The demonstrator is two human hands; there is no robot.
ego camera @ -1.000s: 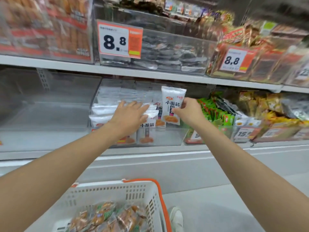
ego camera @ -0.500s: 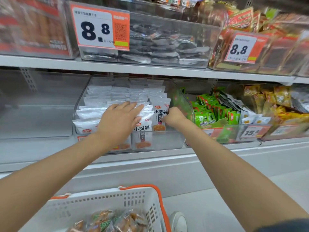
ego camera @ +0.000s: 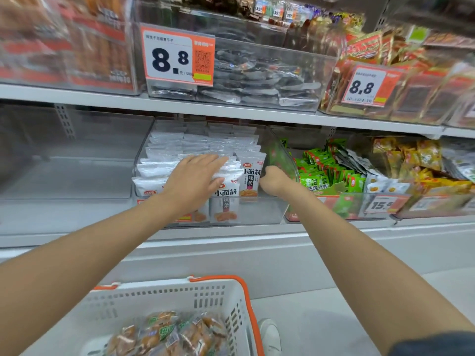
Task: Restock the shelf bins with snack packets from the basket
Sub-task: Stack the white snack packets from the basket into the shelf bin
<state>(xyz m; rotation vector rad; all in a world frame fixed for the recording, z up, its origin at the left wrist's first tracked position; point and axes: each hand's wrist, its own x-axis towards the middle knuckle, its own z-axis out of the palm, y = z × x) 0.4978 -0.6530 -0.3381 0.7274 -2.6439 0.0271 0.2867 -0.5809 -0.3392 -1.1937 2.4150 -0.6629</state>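
Left hand [ego camera: 192, 181] lay flat on the front rows of white packets [ego camera: 167, 150] in the clear bin [ego camera: 259, 211] on the middle shelf, fingers straight and close together, pressing down. Right hand [ego camera: 273, 179] was at the bin's right side, fingers curled, against the right edge of the upright packet [ego camera: 250, 176] in the front row. Its fingertips were hidden, so I could not tell whether it pinched that packet or only nudged it. Judgement on handling: the packets looked light, thin and soft, with slick film wrappers, likely to slide over each other and flop forward unless held down, hence the flat palm. Best hold is probably a pinch on the crimped top seam or a side edge, not a squeeze on the middle, where the contents might crush. The basket [ego camera: 154, 299] stood below the shelf, well apart from both hands, with brown-and-green packets [ego camera: 167, 330] heaped inside. These seemed similarly small and light, so several could be lifted by the seams.
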